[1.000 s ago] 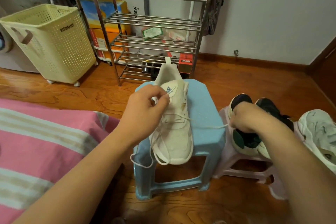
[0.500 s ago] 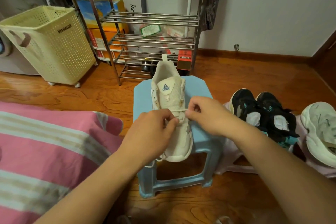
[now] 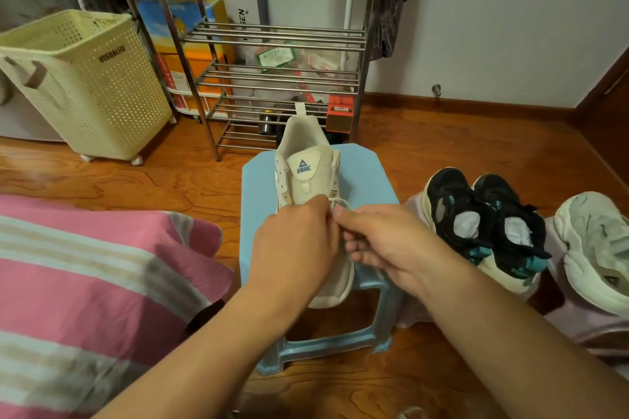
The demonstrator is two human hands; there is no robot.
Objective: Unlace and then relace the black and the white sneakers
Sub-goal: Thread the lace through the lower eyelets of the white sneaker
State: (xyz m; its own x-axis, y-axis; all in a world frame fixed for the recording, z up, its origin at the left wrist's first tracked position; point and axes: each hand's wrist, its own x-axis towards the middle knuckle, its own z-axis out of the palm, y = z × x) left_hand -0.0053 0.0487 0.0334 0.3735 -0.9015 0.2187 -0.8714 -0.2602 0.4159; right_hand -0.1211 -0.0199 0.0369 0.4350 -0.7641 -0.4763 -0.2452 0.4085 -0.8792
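1. Stool (image 3: 367, 177), pale blue, carries my white sneaker (image 3: 308, 173), toe toward me, heel toward the metal rack (image 3: 272, 44).
2. Black sneakers (image 3: 483, 218) wait on a second stool to my right, beside another white shoe (image 3: 595, 241).
3. My left hand (image 3: 294, 248) and right hand (image 3: 384, 241) meet over the midfoot; both pinch the lace (image 3: 340, 203).
4. I judge the shoe light and soft, so it may slide; the lace is limp and thin, best taken near its tip.
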